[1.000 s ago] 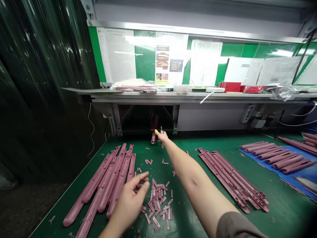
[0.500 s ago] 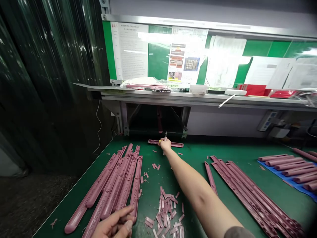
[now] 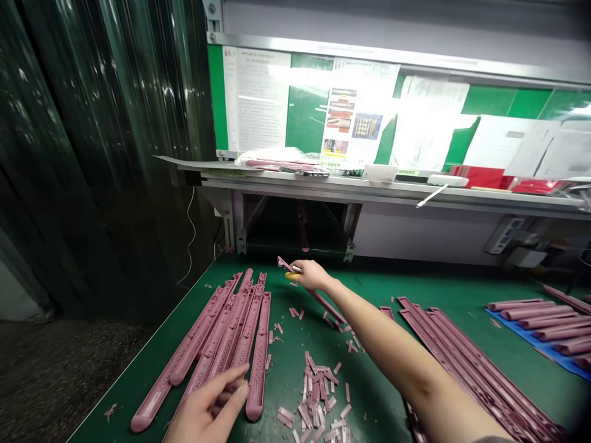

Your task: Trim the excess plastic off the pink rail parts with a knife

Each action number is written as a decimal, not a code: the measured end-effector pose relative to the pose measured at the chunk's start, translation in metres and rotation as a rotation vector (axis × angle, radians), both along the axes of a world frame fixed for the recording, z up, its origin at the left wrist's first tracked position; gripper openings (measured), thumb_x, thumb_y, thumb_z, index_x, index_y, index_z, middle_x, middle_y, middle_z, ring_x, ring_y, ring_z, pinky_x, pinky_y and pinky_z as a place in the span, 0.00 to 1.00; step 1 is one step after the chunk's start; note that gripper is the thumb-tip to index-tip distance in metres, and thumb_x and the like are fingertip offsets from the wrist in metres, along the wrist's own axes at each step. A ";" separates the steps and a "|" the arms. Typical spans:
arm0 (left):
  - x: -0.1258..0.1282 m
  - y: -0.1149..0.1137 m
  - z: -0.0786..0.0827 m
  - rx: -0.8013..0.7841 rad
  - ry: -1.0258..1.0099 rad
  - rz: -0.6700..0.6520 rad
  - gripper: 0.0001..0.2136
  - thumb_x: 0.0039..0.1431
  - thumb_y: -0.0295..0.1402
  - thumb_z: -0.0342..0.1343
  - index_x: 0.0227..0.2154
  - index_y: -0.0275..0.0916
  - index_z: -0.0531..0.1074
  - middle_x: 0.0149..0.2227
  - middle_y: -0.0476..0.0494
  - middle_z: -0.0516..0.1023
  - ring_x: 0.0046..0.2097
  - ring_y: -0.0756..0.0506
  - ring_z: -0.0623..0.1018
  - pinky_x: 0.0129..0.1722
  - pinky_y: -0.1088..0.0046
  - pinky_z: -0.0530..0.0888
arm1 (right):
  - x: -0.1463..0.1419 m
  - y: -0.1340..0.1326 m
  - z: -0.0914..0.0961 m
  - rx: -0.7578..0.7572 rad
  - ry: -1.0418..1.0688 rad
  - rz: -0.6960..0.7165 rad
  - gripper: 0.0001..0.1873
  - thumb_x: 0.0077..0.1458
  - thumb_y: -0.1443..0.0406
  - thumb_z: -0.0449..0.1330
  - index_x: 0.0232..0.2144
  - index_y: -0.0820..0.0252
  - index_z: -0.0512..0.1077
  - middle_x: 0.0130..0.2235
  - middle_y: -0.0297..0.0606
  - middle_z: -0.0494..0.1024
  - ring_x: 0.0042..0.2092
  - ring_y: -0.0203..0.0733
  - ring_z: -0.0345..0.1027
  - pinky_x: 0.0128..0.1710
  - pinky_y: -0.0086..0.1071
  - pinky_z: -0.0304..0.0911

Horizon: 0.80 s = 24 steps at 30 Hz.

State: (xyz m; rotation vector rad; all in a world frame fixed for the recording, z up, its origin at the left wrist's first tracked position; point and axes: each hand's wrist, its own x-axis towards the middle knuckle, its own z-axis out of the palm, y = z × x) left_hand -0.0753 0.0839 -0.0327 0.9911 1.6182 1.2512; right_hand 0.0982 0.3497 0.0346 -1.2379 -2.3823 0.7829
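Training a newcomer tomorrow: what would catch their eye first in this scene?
The pink moulded plastic bars lying side by side on the left of the green bench mat stand out first, with a heap of small pink offcuts just to their right. Further out, the right hand holds another pink bar near the mat's far edge, below papers posted on a green board.

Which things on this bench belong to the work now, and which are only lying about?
Likely in the work:
right hand, holding a pink strip
left hand
pink strips beside it
pink offcuts

Likely lying about:
wall papers
red boxes
blue mat
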 end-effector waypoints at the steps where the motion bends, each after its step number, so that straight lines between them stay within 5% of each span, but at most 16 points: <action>1: 0.007 0.009 0.012 0.034 -0.037 -0.017 0.28 0.48 0.50 0.62 0.48 0.36 0.75 0.37 0.38 0.79 0.38 0.41 0.77 0.37 0.69 0.74 | -0.001 -0.018 0.012 -0.014 0.050 0.057 0.16 0.60 0.57 0.58 0.45 0.62 0.71 0.43 0.39 0.75 0.40 0.41 0.71 0.40 0.36 0.68; 4: 0.033 0.029 0.044 0.155 -0.223 -0.126 0.35 0.47 0.46 0.64 0.57 0.36 0.64 0.47 0.37 0.76 0.47 0.41 0.76 0.47 0.68 0.72 | 0.000 -0.083 0.038 -0.062 0.213 0.203 0.20 0.57 0.51 0.58 0.44 0.59 0.71 0.35 0.33 0.75 0.33 0.35 0.68 0.34 0.29 0.64; 6: 0.052 0.029 0.054 0.193 -0.304 -0.226 0.29 0.50 0.45 0.62 0.53 0.37 0.67 0.41 0.39 0.78 0.42 0.42 0.78 0.43 0.66 0.74 | 0.007 -0.130 0.045 -0.095 0.305 0.255 0.21 0.59 0.50 0.56 0.44 0.59 0.71 0.32 0.32 0.73 0.30 0.33 0.64 0.30 0.26 0.61; 9: 0.077 0.008 0.049 0.205 -0.363 -0.308 0.17 0.53 0.45 0.59 0.36 0.35 0.72 0.23 0.49 0.72 0.24 0.47 0.74 0.30 0.68 0.74 | 0.024 -0.191 0.034 -0.105 0.519 0.227 0.18 0.57 0.51 0.57 0.36 0.60 0.71 0.28 0.31 0.69 0.28 0.32 0.59 0.27 0.25 0.56; 12: 0.095 -0.025 0.032 0.214 -0.392 -0.301 0.14 0.54 0.44 0.59 0.36 0.37 0.73 0.19 0.54 0.67 0.22 0.51 0.69 0.29 0.75 0.71 | 0.040 -0.235 0.006 0.008 0.674 0.067 0.18 0.54 0.54 0.62 0.22 0.60 0.66 0.23 0.29 0.62 0.27 0.32 0.52 0.27 0.26 0.52; 15: 0.108 -0.054 0.016 0.137 -0.468 -0.295 0.18 0.51 0.48 0.60 0.37 0.38 0.71 0.15 0.58 0.59 0.17 0.54 0.61 0.19 0.79 0.63 | 0.046 -0.264 -0.023 -0.007 0.743 0.014 0.21 0.57 0.55 0.60 0.19 0.61 0.62 0.22 0.28 0.58 0.26 0.32 0.49 0.26 0.27 0.50; 19: 0.116 -0.079 0.001 0.025 -0.533 -0.285 0.21 0.48 0.54 0.60 0.30 0.39 0.66 0.15 0.62 0.49 0.14 0.59 0.48 0.13 0.83 0.49 | 0.041 -0.286 -0.047 -0.252 0.844 0.001 0.22 0.56 0.51 0.58 0.20 0.60 0.61 0.22 0.28 0.56 0.25 0.31 0.48 0.24 0.27 0.50; 24: 0.113 -0.085 -0.004 -0.019 -0.545 -0.229 0.21 0.49 0.53 0.59 0.30 0.39 0.65 0.16 0.62 0.52 0.13 0.59 0.51 0.11 0.85 0.52 | 0.038 -0.285 -0.062 -0.284 0.800 -0.091 0.23 0.58 0.49 0.54 0.21 0.60 0.62 0.21 0.28 0.55 0.23 0.31 0.50 0.22 0.25 0.50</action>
